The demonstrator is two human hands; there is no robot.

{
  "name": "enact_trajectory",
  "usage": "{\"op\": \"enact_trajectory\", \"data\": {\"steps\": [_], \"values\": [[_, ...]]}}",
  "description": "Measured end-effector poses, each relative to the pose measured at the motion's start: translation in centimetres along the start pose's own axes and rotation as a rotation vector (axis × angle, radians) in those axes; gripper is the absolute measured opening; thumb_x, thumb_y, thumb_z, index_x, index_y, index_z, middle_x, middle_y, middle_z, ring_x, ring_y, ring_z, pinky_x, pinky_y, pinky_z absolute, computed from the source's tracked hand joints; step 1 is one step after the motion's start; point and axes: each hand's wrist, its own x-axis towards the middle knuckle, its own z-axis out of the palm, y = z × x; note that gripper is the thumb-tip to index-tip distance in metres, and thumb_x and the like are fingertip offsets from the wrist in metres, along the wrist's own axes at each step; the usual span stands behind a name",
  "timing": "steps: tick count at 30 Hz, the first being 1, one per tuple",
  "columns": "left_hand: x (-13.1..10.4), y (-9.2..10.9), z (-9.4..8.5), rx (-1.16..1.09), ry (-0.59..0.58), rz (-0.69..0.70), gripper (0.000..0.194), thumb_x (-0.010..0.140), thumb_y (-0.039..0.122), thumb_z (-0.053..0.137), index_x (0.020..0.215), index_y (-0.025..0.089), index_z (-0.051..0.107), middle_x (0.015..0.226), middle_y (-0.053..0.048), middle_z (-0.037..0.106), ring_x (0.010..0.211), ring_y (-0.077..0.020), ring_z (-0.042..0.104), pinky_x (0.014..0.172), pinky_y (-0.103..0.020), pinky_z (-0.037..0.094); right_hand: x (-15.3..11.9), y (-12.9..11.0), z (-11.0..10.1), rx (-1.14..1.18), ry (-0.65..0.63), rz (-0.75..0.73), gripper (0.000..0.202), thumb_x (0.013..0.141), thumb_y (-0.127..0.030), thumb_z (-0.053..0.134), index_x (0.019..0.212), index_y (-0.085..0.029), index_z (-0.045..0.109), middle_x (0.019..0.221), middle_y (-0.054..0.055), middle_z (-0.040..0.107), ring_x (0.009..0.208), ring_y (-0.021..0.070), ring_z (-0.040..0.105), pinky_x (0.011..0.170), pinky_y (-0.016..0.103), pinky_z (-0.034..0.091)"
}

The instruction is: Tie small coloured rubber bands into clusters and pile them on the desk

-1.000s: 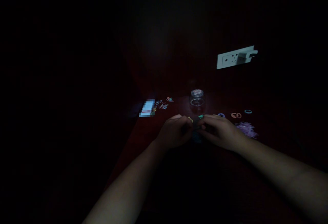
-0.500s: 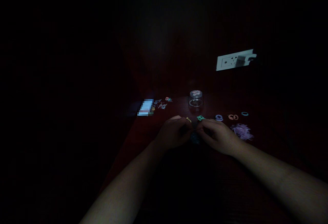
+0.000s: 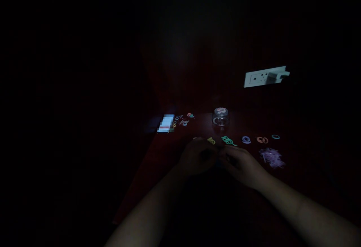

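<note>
In dim light my left hand (image 3: 196, 158) and my right hand (image 3: 241, 164) meet over the dark red table, fingertips pinched together. Whatever they pinch is too dark and small to make out. A faint bluish patch (image 3: 219, 163) shows just below the fingertips. Right behind the hands lie a yellow band bundle (image 3: 211, 141) and looped green bands (image 3: 228, 140). Farther right along that row come purple bands (image 3: 246, 139), orange bands (image 3: 262, 140) and a teal band (image 3: 275, 137). A tangled pile of pale purple bands (image 3: 272, 158) lies beside my right wrist.
A clear lidded jar (image 3: 220, 119) stands behind the row of bands. At the back left, a lit phone (image 3: 166, 123) lies near scattered small bands (image 3: 184, 122). A white power socket (image 3: 265, 76) with a plug in it is on the back wall.
The whole view has shifted, so things sit lower and slightly farther right. My hands stay together and look darker; more of the green and yellow bands shows behind them.
</note>
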Motion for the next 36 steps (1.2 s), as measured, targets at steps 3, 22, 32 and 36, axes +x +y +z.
{"op": "enact_trajectory", "data": {"steps": [3, 22, 32, 36], "values": [[-0.1, -0.2, -0.2, 0.021, 0.038, 0.008, 0.005, 0.077, 0.018, 0.064, 0.082, 0.020, 0.065, 0.083, -0.002, 0.071, 0.077, -0.0158, 0.062, 0.072, -0.030, 0.050, 0.3, -0.3, 0.0, -0.027, 0.000, -0.048, 0.011, 0.088, -0.015, 0.052, 0.083, -0.021, 0.060, 0.074, 0.001, 0.061, 0.066, 0.0141, 0.056, 0.059, 0.027, 0.045], [-3.4, -4.6, -2.7, 0.095, 0.144, -0.296, 0.010, 0.076, 0.020, 0.066, 0.086, 0.017, 0.067, 0.077, -0.001, 0.071, 0.067, -0.0107, 0.063, 0.062, -0.021, 0.049, -0.1, 3.9, -6.0, -0.233, 0.297, 0.109, 0.018, 0.089, -0.032, 0.052, 0.084, -0.018, 0.064, 0.080, 0.007, 0.069, 0.069, 0.0204, 0.065, 0.058, 0.030, 0.049], [-3.4, -6.1, -3.6, 0.041, -0.010, -0.276, 0.016, 0.074, 0.016, 0.067, 0.090, 0.018, 0.068, 0.084, -0.003, 0.072, 0.073, -0.0123, 0.066, 0.067, -0.022, 0.050, 0.3, 4.9, -6.4, -0.319, 0.325, 0.091, 0.016, 0.089, -0.031, 0.053, 0.083, -0.020, 0.063, 0.079, 0.006, 0.067, 0.070, 0.0202, 0.064, 0.059, 0.030, 0.048], [-3.6, -6.3, -3.5, 0.023, -0.014, -0.294, 0.015, 0.075, 0.016, 0.067, 0.089, 0.018, 0.068, 0.081, -0.002, 0.072, 0.072, -0.0117, 0.066, 0.067, -0.021, 0.049, 0.2, 4.9, -6.2, -0.303, 0.346, 0.088, 0.018, 0.089, -0.033, 0.053, 0.079, -0.020, 0.062, 0.074, 0.004, 0.066, 0.065, 0.0182, 0.062, 0.059, 0.028, 0.047]]}}
